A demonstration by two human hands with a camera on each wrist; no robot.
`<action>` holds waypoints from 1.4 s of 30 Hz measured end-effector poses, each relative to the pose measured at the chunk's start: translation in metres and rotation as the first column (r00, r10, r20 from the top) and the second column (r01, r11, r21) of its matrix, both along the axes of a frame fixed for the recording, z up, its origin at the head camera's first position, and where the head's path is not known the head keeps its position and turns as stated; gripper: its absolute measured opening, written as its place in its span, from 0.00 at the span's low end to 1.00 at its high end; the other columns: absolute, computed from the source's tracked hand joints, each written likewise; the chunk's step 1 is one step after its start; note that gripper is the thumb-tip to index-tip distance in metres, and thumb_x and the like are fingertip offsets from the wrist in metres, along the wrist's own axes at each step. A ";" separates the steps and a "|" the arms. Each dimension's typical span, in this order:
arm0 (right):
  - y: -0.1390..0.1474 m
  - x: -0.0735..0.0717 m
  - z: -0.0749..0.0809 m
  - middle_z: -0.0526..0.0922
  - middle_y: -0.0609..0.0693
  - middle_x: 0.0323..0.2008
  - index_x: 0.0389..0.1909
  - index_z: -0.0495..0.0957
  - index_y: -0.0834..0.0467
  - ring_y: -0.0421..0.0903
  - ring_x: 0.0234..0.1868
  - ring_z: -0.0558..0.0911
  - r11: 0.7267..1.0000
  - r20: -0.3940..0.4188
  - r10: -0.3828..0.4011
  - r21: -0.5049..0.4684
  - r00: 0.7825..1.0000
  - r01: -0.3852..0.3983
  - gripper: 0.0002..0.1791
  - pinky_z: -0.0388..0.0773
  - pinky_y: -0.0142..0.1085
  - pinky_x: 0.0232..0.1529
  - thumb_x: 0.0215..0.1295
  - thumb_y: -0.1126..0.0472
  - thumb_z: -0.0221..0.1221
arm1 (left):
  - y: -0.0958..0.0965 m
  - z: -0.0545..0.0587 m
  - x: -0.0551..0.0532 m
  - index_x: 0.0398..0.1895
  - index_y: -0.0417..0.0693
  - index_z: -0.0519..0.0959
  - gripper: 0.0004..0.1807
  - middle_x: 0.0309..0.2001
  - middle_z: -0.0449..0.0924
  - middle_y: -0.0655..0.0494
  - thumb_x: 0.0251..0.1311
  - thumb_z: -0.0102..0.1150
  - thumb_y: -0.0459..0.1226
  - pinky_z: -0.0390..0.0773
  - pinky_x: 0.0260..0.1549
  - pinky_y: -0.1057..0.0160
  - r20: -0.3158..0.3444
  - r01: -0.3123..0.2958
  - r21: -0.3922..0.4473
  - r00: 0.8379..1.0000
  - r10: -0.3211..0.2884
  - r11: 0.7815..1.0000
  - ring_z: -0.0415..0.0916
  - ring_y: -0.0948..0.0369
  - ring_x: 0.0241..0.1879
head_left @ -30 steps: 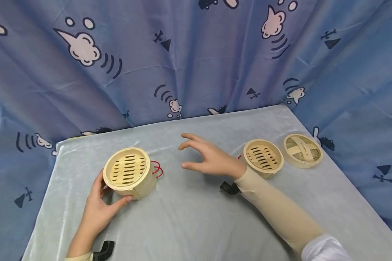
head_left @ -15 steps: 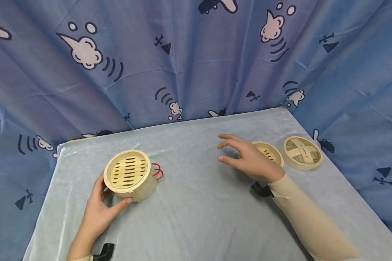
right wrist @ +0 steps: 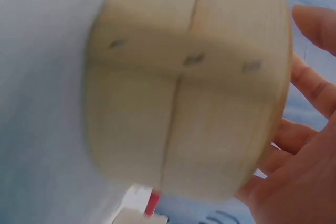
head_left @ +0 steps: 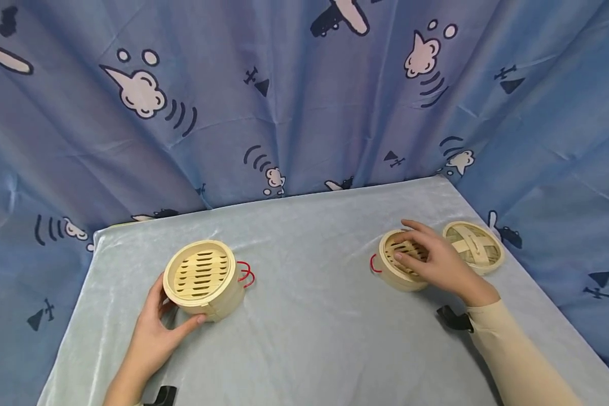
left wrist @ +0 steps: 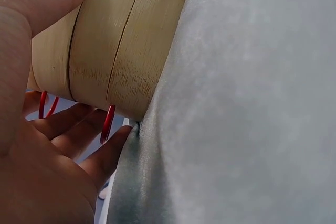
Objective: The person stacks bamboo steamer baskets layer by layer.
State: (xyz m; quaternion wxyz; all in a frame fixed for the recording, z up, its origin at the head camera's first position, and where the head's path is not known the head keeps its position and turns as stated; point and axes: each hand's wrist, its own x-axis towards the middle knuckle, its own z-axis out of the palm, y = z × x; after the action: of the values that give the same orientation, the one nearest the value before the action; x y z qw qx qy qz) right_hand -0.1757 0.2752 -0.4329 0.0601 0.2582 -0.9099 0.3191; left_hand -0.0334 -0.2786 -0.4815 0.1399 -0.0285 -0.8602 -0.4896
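At the table's left side stands a stack of round bamboo steamer baskets with a slatted top and red loops. My left hand grips it, thumb on the near wall, other fingers round the far left side. In the left wrist view the thumb presses the bamboo wall, with red loops near the fingertips. On the right, my right hand is over a smaller-looking bamboo steamer basket, fingers loosely bent and not closed round it. The right wrist view shows this basket's wall, blurred, beside the spread fingers.
A woven bamboo lid with a strap handle lies at the far right, partly behind my right hand. Grey-blue cloth covers the table. A blue patterned curtain hangs along the back and sides.
My right hand has moved right, from mid-table to above the right steamer basket. The left hand keeps its hold on the left stack. The head view has tilted up slightly.
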 end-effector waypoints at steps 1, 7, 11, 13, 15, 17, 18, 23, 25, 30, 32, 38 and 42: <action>0.004 0.001 -0.001 0.66 0.54 0.70 0.51 0.82 0.51 0.61 0.66 0.69 1.000 0.002 -0.007 -0.002 1.000 0.007 0.17 0.71 0.57 0.55 0.62 0.55 0.69 | 0.003 0.004 0.001 0.79 0.57 0.51 0.64 0.67 0.66 0.51 0.40 0.82 0.32 0.65 0.55 0.80 -0.005 0.001 0.001 1.000 -0.001 1.000 0.64 0.68 0.61; 0.025 0.008 -0.005 0.64 0.58 0.70 0.51 0.81 0.54 0.65 0.69 0.63 0.999 0.056 -0.048 -0.017 0.997 0.049 0.16 0.63 0.66 0.60 0.64 0.55 0.67 | 0.016 0.027 0.008 0.78 0.49 0.53 0.61 0.66 0.67 0.48 0.42 0.81 0.29 0.66 0.53 0.80 -0.005 -0.002 -0.007 1.000 0.002 1.000 0.64 0.69 0.60; 0.034 0.011 -0.008 0.65 0.59 0.70 0.50 0.81 0.55 0.65 0.69 0.63 0.999 0.082 -0.031 -0.016 0.996 0.033 0.11 0.65 0.62 0.58 0.70 0.57 0.62 | 0.017 0.027 0.011 0.79 0.51 0.52 0.61 0.66 0.67 0.50 0.42 0.81 0.30 0.66 0.54 0.81 0.007 -0.013 -0.020 1.000 0.013 1.000 0.64 0.70 0.61; 0.037 0.012 -0.009 0.65 0.59 0.70 0.50 0.80 0.56 0.64 0.70 0.63 1.000 0.089 -0.015 -0.015 0.996 0.016 0.10 0.66 0.59 0.58 0.73 0.60 0.58 | 0.015 0.022 0.011 0.79 0.52 0.52 0.62 0.66 0.67 0.50 0.41 0.81 0.30 0.66 0.54 0.81 0.004 -0.016 -0.014 1.000 0.016 1.000 0.64 0.70 0.61; 0.040 0.013 -0.009 0.64 0.59 0.71 0.51 0.80 0.56 0.64 0.70 0.62 1.000 0.097 0.000 -0.013 0.995 0.002 0.10 0.64 0.49 0.64 0.74 0.63 0.55 | 0.011 0.013 0.011 0.79 0.54 0.52 0.63 0.66 0.67 0.52 0.40 0.82 0.29 0.65 0.54 0.81 0.000 -0.019 -0.013 1.000 0.019 1.000 0.64 0.69 0.61; 0.044 0.015 -0.008 0.63 0.59 0.71 0.50 0.80 0.56 0.63 0.70 0.62 1.000 0.112 0.014 -0.024 0.994 -0.011 0.12 0.62 0.35 0.64 0.72 0.69 0.53 | 0.007 0.004 0.011 0.79 0.56 0.51 0.64 0.66 0.66 0.54 0.40 0.82 0.30 0.65 0.54 0.81 0.002 -0.018 -0.015 1.000 0.018 1.000 0.64 0.70 0.61; 0.046 0.016 -0.008 0.62 0.59 0.72 0.49 0.80 0.56 0.64 0.71 0.61 1.000 0.119 0.019 -0.023 0.993 -0.016 0.14 0.60 0.28 0.63 0.69 0.72 0.53 | 0.006 -0.001 0.010 0.79 0.58 0.51 0.64 0.66 0.66 0.54 0.40 0.82 0.31 0.65 0.54 0.81 0.003 -0.016 -0.018 1.000 0.016 1.000 0.64 0.70 0.61; 0.056 0.022 -0.008 0.58 0.59 0.74 0.47 0.80 0.53 0.65 0.72 0.58 0.999 0.145 0.033 -0.005 0.989 -0.032 0.24 0.55 0.22 0.62 0.55 0.79 0.56 | 0.002 -0.010 0.007 0.79 0.63 0.49 0.64 0.68 0.64 0.57 0.42 0.82 0.35 0.65 0.54 0.82 0.003 -0.007 -0.031 1.000 0.007 1.000 0.64 0.71 0.62; 0.059 0.023 -0.010 0.56 0.60 0.74 0.49 0.80 0.51 0.66 0.72 0.57 1.000 0.154 0.030 -0.002 0.988 -0.030 0.25 0.57 0.36 0.68 0.54 0.78 0.59 | 0.001 -0.009 0.006 0.79 0.64 0.48 0.63 0.69 0.63 0.57 0.43 0.81 0.35 0.65 0.54 0.82 0.003 -0.005 -0.033 1.000 0.005 0.999 0.64 0.71 0.62; 0.064 0.025 -0.016 0.60 0.61 0.73 0.49 0.79 0.49 0.67 0.72 0.57 0.999 0.135 0.040 -0.005 0.990 -0.040 0.24 0.53 0.29 0.69 0.53 0.75 0.66 | 0.001 -0.007 0.006 0.79 0.66 0.47 0.64 0.70 0.61 0.58 0.43 0.81 0.36 0.65 0.53 0.82 0.023 -0.014 -0.036 1.000 0.015 0.999 0.62 0.73 0.63; 0.066 0.026 -0.016 0.63 0.61 0.71 0.48 0.80 0.48 0.66 0.71 0.59 0.999 0.115 0.038 0.009 0.993 -0.039 0.25 0.48 0.15 0.61 0.52 0.75 0.67 | 0.002 -0.008 0.006 0.79 0.66 0.48 0.64 0.70 0.61 0.59 0.43 0.82 0.36 0.65 0.53 0.82 0.027 -0.017 -0.036 0.999 0.017 0.999 0.62 0.73 0.63; 0.066 0.029 -0.016 0.65 0.61 0.69 0.47 0.80 0.49 0.67 0.70 0.61 0.999 0.096 0.045 0.005 0.994 -0.045 0.24 0.49 0.15 0.61 0.50 0.72 0.71 | 0.002 -0.011 0.006 0.79 0.66 0.48 0.65 0.71 0.61 0.58 0.42 0.82 0.35 0.65 0.53 0.82 0.028 -0.022 -0.030 0.999 0.023 0.999 0.62 0.73 0.62; 0.066 0.032 -0.019 0.63 0.61 0.71 0.42 0.79 0.49 0.67 0.70 0.60 0.999 0.103 0.038 -0.028 0.994 -0.035 0.19 0.50 0.16 0.61 0.52 0.64 0.75 | 0.003 -0.010 0.006 0.79 0.67 0.48 0.64 0.71 0.61 0.58 0.43 0.82 0.36 0.64 0.54 0.82 0.028 -0.025 -0.032 0.999 0.026 0.999 0.62 0.73 0.63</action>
State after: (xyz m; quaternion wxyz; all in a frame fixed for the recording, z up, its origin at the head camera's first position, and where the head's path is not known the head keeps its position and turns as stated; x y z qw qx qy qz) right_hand -0.1438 0.3414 -0.4515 0.0105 0.2571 -0.9027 0.3450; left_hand -0.0273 -0.2755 -0.4913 0.1334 -0.0125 -0.8700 -0.4746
